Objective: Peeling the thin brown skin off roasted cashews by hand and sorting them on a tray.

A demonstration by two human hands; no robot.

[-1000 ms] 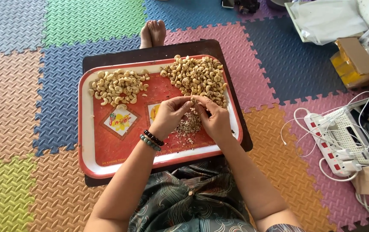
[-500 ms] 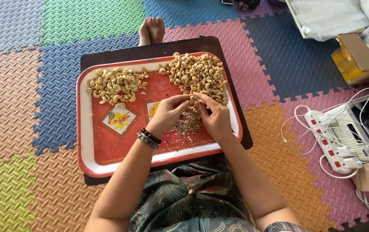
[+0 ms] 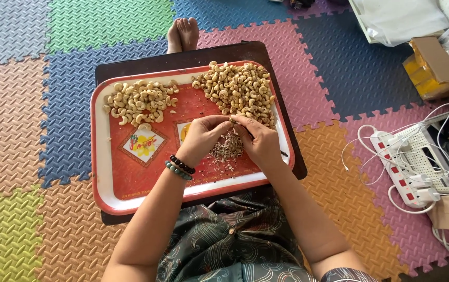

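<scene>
My left hand [image 3: 199, 138] and right hand [image 3: 260, 143] are pinching one cashew [image 3: 232, 120] together over the red tray [image 3: 130, 177] that's carrying two cashew heaps [image 3: 140, 102] and a husk pile [image 3: 227, 149].

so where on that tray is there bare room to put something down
The near left corner of the tray is bare, bordered by the left hand and the paler cashew pile above. A narrow strip between the two piles is also free. The right side is crowded: the browner pile, the right hand and the husk scraps.

We see a dark board [image 3: 130, 65] on the foam-mat floor [image 3: 21, 104], carrying our red tray [image 3: 130, 177] of cashews [image 3: 240, 89].
</scene>
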